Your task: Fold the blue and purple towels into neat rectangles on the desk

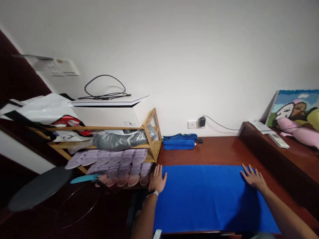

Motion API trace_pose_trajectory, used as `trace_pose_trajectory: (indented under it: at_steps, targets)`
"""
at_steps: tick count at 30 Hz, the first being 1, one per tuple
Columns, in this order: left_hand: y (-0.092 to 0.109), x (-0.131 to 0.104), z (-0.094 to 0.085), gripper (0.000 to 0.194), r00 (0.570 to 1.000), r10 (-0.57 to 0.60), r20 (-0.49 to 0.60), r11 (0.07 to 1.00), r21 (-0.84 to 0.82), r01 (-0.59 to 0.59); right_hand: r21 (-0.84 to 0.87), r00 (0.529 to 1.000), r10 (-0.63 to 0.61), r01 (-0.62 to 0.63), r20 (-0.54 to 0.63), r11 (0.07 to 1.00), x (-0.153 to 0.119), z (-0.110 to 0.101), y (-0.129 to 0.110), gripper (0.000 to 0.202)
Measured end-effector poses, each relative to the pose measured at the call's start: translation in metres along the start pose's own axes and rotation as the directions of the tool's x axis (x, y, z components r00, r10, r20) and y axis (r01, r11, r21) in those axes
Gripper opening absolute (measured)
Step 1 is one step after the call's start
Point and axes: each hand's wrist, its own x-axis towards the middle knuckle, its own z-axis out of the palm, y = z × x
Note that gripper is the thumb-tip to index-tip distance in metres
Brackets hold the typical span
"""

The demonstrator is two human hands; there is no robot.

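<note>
A bright blue cloth lies spread out nearly flat on the reddish-brown wooden table, with a few faint creases. My left hand rests at the cloth's far left corner, its fingers stretched out and pointing away from me. At the far right corner my right hand lies flat with fingers spread, partly on the cloth and partly on the wood. Neither hand grasps anything. Behind the cloth, by the wall, sits a folded blue cloth beside another darker blue one with a green edge.
A wooden rack on the left holds several lilac slippers and a white box. A charger is plugged into the wall. On the raised ledge at right lie a remote control and a pink plush toy.
</note>
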Motion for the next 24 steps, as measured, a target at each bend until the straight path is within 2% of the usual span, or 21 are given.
trace_pose_trajectory:
  at_steps: [2, 4, 6, 8, 10, 13, 14, 16, 18, 20, 22, 24]
  targets:
    - [0.002, -0.001, -0.001, 0.067, 1.000, -0.006, 0.001, 1.000, -0.009, 0.006, -0.028, 0.999, 0.035, -0.035, 0.022, 0.999, 0.000, -0.011, -0.015, 0.076]
    - [0.003, -0.002, 0.000, 0.068, 1.000, -0.001, -0.009, 1.000, -0.024, 0.001, -0.032, 0.999, 0.013, -0.014, -0.036, 0.999, -0.008, -0.023, -0.047, 0.074]
    - [0.003, -0.003, 0.002, 0.067, 1.000, 0.001, -0.026, 0.999, -0.038, -0.002, -0.014, 0.988, -0.081, 0.080, -0.133, 0.997, -0.026, -0.033, -0.097, 0.073]
    - [0.003, -0.003, 0.003, 0.067, 0.999, 0.000, -0.039, 0.999, -0.046, -0.002, 0.027, 0.954, -0.228, 0.237, -0.193, 0.971, -0.054, -0.040, -0.161, 0.073]
    - [0.003, -0.003, 0.004, 0.067, 0.999, -0.003, -0.038, 0.999, -0.048, 0.001, 0.092, 0.885, -0.423, 0.446, -0.196, 0.890, -0.091, -0.044, -0.233, 0.073]
    - [0.003, -0.003, 0.004, 0.068, 1.000, -0.005, -0.027, 0.999, -0.042, 0.004, 0.199, 0.741, -0.652, 0.671, -0.161, 0.714, -0.147, -0.046, -0.331, 0.074]
    - [0.002, -0.003, 0.004, 0.068, 1.000, -0.005, -0.022, 0.999, -0.038, 0.004, 0.225, 0.695, -0.703, 0.716, -0.148, 0.660, -0.161, -0.045, -0.357, 0.074]
    - [0.002, -0.003, 0.004, 0.068, 1.000, -0.002, -0.017, 1.000, -0.031, 0.002, 0.270, 0.638, -0.761, 0.758, -0.117, 0.594, -0.181, -0.045, -0.395, 0.072]
    - [0.001, -0.003, 0.004, 0.068, 1.000, 0.004, -0.023, 1.000, -0.028, -0.004, 0.297, 0.614, -0.784, 0.768, -0.092, 0.567, -0.187, -0.043, -0.410, 0.071]
    - [0.000, -0.002, 0.004, 0.067, 1.000, 0.006, -0.030, 1.000, -0.023, -0.007, 0.304, 0.622, -0.779, 0.759, -0.076, 0.576, -0.179, -0.041, -0.401, 0.071]
    - [0.000, -0.002, 0.004, 0.067, 0.999, 0.006, -0.031, 1.000, -0.014, -0.007, 0.294, 0.667, -0.742, 0.724, -0.070, 0.624, -0.160, -0.038, -0.368, 0.072]
    - [-0.001, -0.001, 0.005, 0.067, 1.000, 0.005, -0.026, 1.000, -0.002, -0.005, 0.266, 0.745, -0.663, 0.656, -0.077, 0.706, -0.133, -0.032, -0.313, 0.073]
